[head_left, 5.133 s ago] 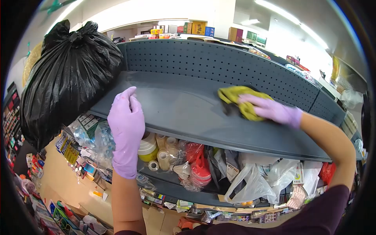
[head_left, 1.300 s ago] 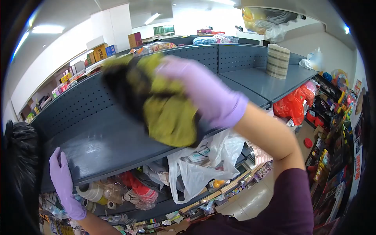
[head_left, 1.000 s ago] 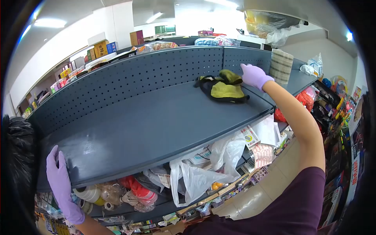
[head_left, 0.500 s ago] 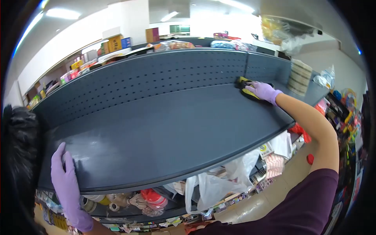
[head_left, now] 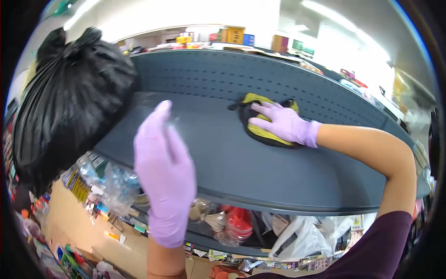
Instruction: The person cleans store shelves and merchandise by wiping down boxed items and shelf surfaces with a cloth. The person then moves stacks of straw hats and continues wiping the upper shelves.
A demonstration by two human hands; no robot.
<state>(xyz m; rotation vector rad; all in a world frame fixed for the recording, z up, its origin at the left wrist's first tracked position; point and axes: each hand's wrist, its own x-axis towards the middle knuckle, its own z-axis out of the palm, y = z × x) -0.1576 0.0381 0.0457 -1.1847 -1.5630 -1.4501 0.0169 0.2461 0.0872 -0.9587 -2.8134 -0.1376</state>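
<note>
My right hand (head_left: 283, 122), in a light purple glove, presses down on a yellow and black cloth (head_left: 269, 136). The cloth lies bunched on the dark grey metal shelf (head_left: 218, 160), close to its perforated back panel. My left hand (head_left: 165, 172), gloved the same way, is raised over the front part of the shelf at the left. Its fingers are stretched out, the thumb side apart, and it holds nothing. Just left of it is a full, knotted black plastic bag (head_left: 69, 102) at the shelf's left end.
Below this shelf, a lower one holds white plastic bags (head_left: 306, 237) and a red item in clear wrap (head_left: 238, 225). Boxes (head_left: 234, 35) stand beyond the back panel. Goods lie along the tiled floor (head_left: 83, 218) at lower left.
The view has turned left, bringing the black bag further in. My right hand has slid the cloth leftward along the shelf. My left hand has risen off the front edge area.
</note>
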